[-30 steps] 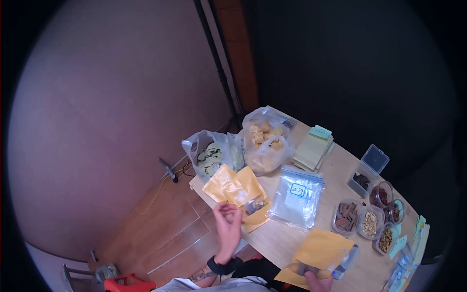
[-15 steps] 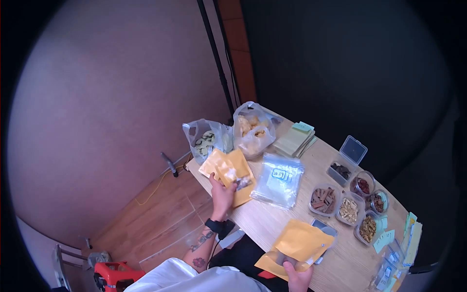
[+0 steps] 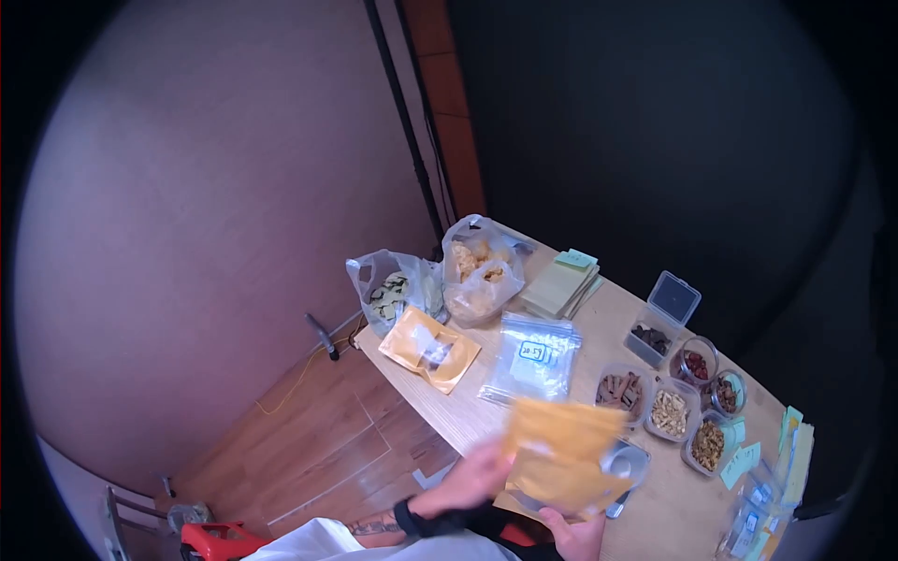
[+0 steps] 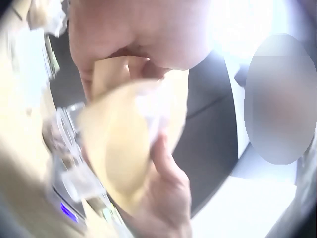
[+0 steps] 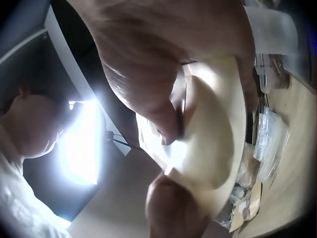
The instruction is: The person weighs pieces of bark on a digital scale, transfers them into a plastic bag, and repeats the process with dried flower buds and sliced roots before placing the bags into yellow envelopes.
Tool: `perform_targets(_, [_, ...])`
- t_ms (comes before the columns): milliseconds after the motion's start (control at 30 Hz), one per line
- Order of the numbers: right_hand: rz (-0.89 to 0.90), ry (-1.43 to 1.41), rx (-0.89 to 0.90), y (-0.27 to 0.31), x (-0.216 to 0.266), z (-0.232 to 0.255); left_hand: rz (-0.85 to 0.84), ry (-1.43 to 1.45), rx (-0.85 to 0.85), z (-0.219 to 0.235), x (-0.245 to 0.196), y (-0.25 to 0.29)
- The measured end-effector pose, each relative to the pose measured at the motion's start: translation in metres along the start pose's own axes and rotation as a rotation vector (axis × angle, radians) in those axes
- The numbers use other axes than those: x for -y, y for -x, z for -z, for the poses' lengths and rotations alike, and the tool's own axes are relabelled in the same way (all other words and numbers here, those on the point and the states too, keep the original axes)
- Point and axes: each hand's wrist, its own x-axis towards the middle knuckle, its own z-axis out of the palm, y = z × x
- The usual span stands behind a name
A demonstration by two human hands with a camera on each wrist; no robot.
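My left hand (image 3: 475, 477), blurred in the head view, pinches a yellow paper packet (image 3: 566, 425) at its left edge. Lower and overlapping it is another yellow packet (image 3: 552, 479), gripped by my right hand (image 3: 575, 535) with the thumb on its face. In the left wrist view my left hand (image 4: 138, 34) curls over the packet top, and my right hand (image 4: 166, 198) holds the lower side. The right wrist view shows my right hand (image 5: 163, 54) above a packet (image 5: 213, 134) and my left hand (image 5: 176, 208) below. One windowed packet (image 3: 430, 351) lies on the table.
Clear plastic bags (image 3: 533, 360) lie mid-table, with two filled bags (image 3: 482, 280) behind. A paper stack (image 3: 559, 285) stands at the back. Several tubs, including one of pale pieces (image 3: 670, 411), stand at the right. A phone-like object (image 3: 631, 463) lies beside the held packets.
My left hand has moved right and down from the packets on the table to those at my right hand. One packet now lies where two overlapped.
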Motion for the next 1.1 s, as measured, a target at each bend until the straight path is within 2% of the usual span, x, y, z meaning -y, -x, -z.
perform_targets(67, [-0.002,0.150,0.024,0.007,-0.003,0.007,-0.080,0.165,0.252,-0.019,-0.012,-0.002])
perform_targets(100, [0.032,0.083,0.167,0.014,-0.063,0.047,-0.054,0.189,0.243,-0.013,-0.009,0.000])
perform_targets(167, [-0.001,0.131,-0.009,0.028,-0.063,0.044,-0.031,0.224,0.237,0.004,0.003,-0.009])
perform_targets(200, [-0.010,0.157,-0.101,0.037,-0.057,0.043,-0.051,0.195,-0.013,0.008,0.016,-0.013])
perform_targets(267, [-0.019,0.205,-0.303,0.053,-0.042,0.038,0.159,0.283,-0.524,0.035,0.035,-0.021])
perform_targets(300, [-0.026,0.224,-0.415,0.060,-0.039,0.036,0.205,0.279,-0.761,0.058,0.060,-0.026])
perform_targets(333, [-0.025,0.236,-0.404,0.062,-0.037,0.034,0.215,0.247,-0.952,0.083,0.081,-0.034])
perform_targets(367, [-0.025,0.246,-0.399,0.061,-0.032,0.032,0.267,0.290,-1.014,0.102,0.090,-0.036])
perform_targets(400, [-0.024,0.254,-0.400,0.062,-0.029,0.030,0.222,0.275,-1.064,0.116,0.103,-0.041])
perform_targets(433, [-0.121,0.232,-0.376,0.065,-0.027,0.030,0.174,0.260,-1.109,0.127,0.112,-0.047])
perform_targets(500, [-0.301,0.188,-0.321,0.071,-0.026,0.038,0.253,0.258,-1.058,0.147,0.112,-0.053])
perform_targets(567, [0.051,0.184,-0.399,0.068,-0.051,0.037,0.315,0.293,-1.024,0.160,0.105,-0.062])
perform_targets(633, [0.166,0.132,-0.418,0.070,-0.050,0.035,0.379,0.339,-1.042,0.168,0.102,-0.074])
perform_targets(667, [0.236,0.143,-0.500,0.063,-0.035,0.024,0.404,0.326,-1.076,0.169,0.100,-0.080])
perform_targets(733, [0.376,0.170,-0.673,0.056,-0.009,0.006,0.419,0.317,-0.996,0.185,0.111,-0.080])
perform_targets(767, [0.204,0.154,-0.589,0.062,0.006,0.010,0.308,0.395,-1.019,0.183,0.111,-0.081])
perform_targets(800, [0.140,0.092,-0.567,0.062,0.014,0.012,0.197,0.481,-1.038,0.179,0.111,-0.083])
perform_targets(867, [0.023,-0.038,-0.513,0.062,0.028,0.020,-0.043,0.515,-0.927,0.172,0.101,-0.069])
perform_targets(900, [0.080,-0.113,-0.575,0.061,0.030,0.018,-0.093,0.504,-0.957,0.163,0.091,-0.060])
perform_targets(933, [0.050,-0.130,-0.560,0.062,0.030,0.020,-0.142,0.492,-0.987,0.155,0.079,-0.051])
perform_targets(1000, [-0.012,-0.165,-0.519,0.062,0.030,0.027,-0.195,0.449,-0.914,0.130,0.054,-0.036])
perform_targets(1100, [0.000,-0.197,-0.419,0.057,0.028,0.020,-0.108,0.395,-0.766,0.074,0.009,-0.020])
